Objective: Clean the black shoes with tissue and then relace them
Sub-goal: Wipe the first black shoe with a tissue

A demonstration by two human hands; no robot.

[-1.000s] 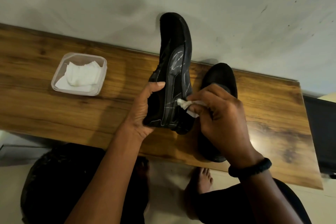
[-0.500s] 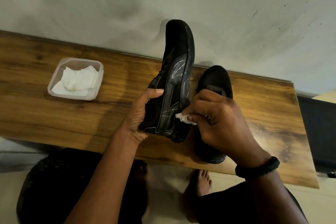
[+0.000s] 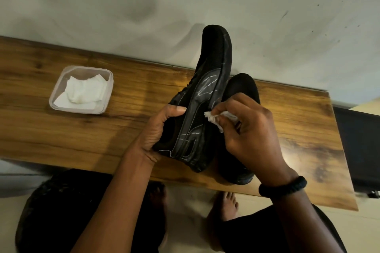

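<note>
The right hand (image 3: 253,129), a black band (image 3: 282,187) at its wrist, pinches a crumpled tissue (image 3: 213,118) in curled fingers against the side of the raised black shoe (image 3: 207,98), while the left hand (image 3: 158,131) grips that shoe at its heel opening, thumb on top. This shoe stands tilted at frame centre, toe toward the grey wall (image 3: 185,6), and with the right hand hides most of the second shoe (image 3: 242,88) lying just right on the wooden table (image 3: 61,133). A clear plastic tub (image 3: 109,92) of white tissues (image 3: 84,91) sits well apart, left of centre, and bare feet (image 3: 226,205) show below the table edge.
</note>
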